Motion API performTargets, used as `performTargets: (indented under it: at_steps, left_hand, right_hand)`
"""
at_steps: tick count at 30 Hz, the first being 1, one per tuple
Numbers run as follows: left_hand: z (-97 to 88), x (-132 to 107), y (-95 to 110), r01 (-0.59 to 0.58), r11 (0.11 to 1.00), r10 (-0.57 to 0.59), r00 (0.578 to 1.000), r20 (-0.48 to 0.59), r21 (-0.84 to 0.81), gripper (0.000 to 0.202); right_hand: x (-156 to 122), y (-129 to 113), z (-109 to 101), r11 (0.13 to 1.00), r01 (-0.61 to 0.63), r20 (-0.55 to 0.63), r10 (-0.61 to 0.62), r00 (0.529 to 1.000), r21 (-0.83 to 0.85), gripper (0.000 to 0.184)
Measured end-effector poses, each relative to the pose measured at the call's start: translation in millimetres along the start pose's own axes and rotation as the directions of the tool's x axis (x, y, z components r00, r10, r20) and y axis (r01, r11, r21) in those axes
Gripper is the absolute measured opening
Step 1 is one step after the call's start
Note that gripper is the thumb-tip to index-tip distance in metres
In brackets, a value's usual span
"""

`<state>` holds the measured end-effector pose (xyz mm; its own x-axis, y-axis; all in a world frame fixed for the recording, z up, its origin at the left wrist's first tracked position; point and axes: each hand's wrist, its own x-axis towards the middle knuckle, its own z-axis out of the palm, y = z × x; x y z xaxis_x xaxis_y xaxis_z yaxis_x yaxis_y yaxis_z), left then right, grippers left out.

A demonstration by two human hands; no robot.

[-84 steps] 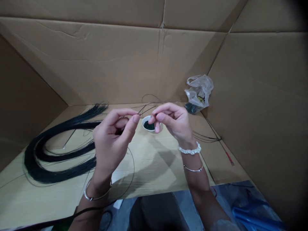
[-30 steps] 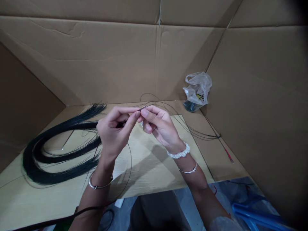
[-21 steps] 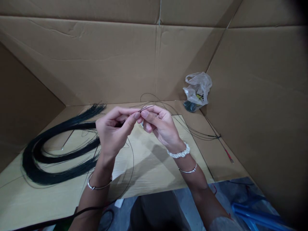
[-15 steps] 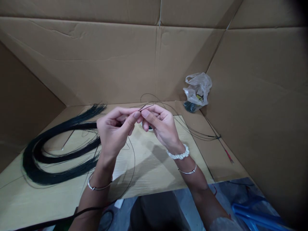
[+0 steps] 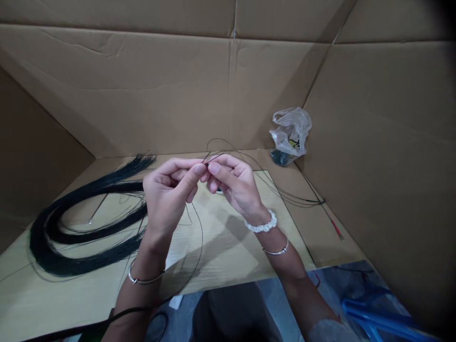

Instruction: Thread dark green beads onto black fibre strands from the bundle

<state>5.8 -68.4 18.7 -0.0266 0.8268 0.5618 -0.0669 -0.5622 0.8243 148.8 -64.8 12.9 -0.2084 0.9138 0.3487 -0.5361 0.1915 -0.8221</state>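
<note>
My left hand [image 5: 166, 197] and my right hand [image 5: 237, 190] meet above the table, thumbs and forefingers pinched almost tip to tip. Between them they grip a thin dark wire [image 5: 216, 156]; two short ends of it stick up past the fingertips. A tiny dark spot shows where the thumbs meet, too small to make out. Below my left hand, a long thin strand [image 5: 202, 232] curves down toward the table's front edge. Beneath my right hand the rim of a small round container [image 5: 219, 191] peeks out, mostly hidden.
A thick looped bundle of dark wires [image 5: 42, 237] lies on the left of the pale tabletop [image 5: 228, 256]. Loose wire loops [image 5: 302, 202] spread at the right, near a rod with a red end [image 5: 336, 229]. A clear plastic bag [image 5: 292, 130] stands against the cardboard wall [image 5: 142, 90].
The wire ends above my fingertips have shifted: they now cross more steeply and point further apart. My hands stay pinched together, and the view has moved slightly.
</note>
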Motion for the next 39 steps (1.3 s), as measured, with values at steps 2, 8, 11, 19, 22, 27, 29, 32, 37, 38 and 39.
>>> performTargets:
  at_steps: [2,8,11,19,22,27,29,32,37,38,39]
  left_hand:
    - [-1.4,0,1,0.022,0.999,-0.021,1.000,0.016,-0.047,0.008]
    - [-3.4,-7,7,0.008,1.000,-0.008,1.000,-0.015,0.022,0.007]
    - [-1.7,-13,15,-0.038,0.988,0.047,0.997,-0.063,0.147,0.010]
    - [-3.9,-28,37,-0.196,0.872,0.233,0.972,-0.028,0.448,0.006]
    - [-6.7,-32,43,-0.220,0.836,0.246,0.969,0.016,0.502,0.008]
    - [-6.9,-39,51,-0.242,0.763,0.286,0.958,0.023,0.600,0.010]
    - [-6.5,-41,52,-0.254,0.733,0.310,0.950,0.023,0.631,0.011]
    - [-6.9,-44,54,-0.278,0.701,0.332,0.942,0.044,0.656,0.012]
    - [-8.1,-45,54,-0.288,0.679,0.350,0.935,0.047,0.676,0.009]
    - [-8.2,-45,54,-0.287,0.676,0.353,0.935,0.043,0.679,0.009]
    - [-8.3,-44,53,-0.288,0.673,0.358,0.933,0.042,0.681,0.009]
  right_hand:
    - [0,-1,-1,1.000,0.003,0.019,-0.003,1.000,0.023,0.028]
    - [-3,-10,-6,0.999,0.017,-0.008,-0.017,1.000,0.039,0.029]
    - [-6,-16,-8,0.998,0.045,0.002,-0.045,0.999,0.048,0.028]
    - [-10,-26,-9,0.999,0.052,0.020,-0.052,0.998,0.008,0.029]
    - [-11,-29,-12,0.997,0.078,0.063,-0.077,0.995,-0.002,0.027]
    - [-12,-29,-16,0.991,0.130,0.156,-0.126,0.980,-0.015,0.027]
    - [-13,-29,-17,0.991,0.133,0.195,-0.127,0.972,-0.015,0.027]
    - [-13,-28,-16,0.996,0.083,0.216,-0.077,0.973,-0.019,0.029]
    - [-12,-25,-12,1.000,-0.010,0.220,0.005,0.976,0.018,0.033]
    - [-12,-23,-11,0.999,-0.018,0.222,0.012,0.975,0.027,0.033]
    - [-12,-22,-11,0.999,-0.023,0.225,0.014,0.974,0.037,0.033]
